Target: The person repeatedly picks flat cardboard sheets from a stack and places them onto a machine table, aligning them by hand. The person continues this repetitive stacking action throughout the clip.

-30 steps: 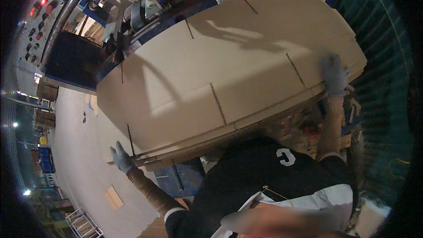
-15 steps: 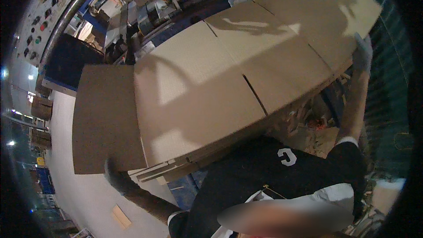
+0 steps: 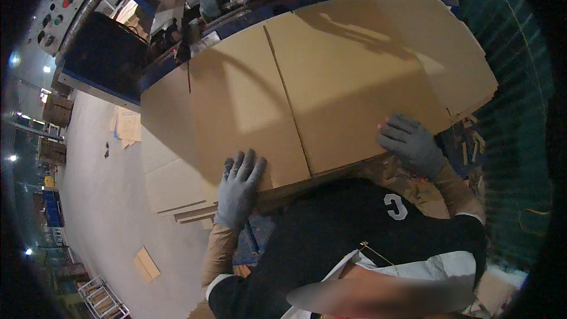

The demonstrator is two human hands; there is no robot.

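A brown cardboard sheet (image 3: 354, 82) with slots and a long crease or seam across it lies on a stack of similar sheets (image 3: 171, 171). My left hand (image 3: 239, 186), in a grey glove, rests on the near left edge of the sheet with its fingers spread. Farther right, my right hand (image 3: 411, 143), also gloved, lies flat on the near edge with fingers stretched out. Neither hand is closed around the cardboard. Some of the stack's layers show at the near left corner.
Beyond the stack runs a blue machine (image 3: 230, 18) with metal parts. A control panel (image 3: 59, 15) with buttons stands at the upper left, by a bent metal pipe (image 3: 94, 15). Cardboard scraps (image 3: 146, 264) lie on the floor at left. A green corrugated wall (image 3: 508, 112) is at right.
Both hands have come inward from the sheet's outer ends to its near edge. The brown panel that jutted out at left no longer shows there, and the top cardboard lies differently.
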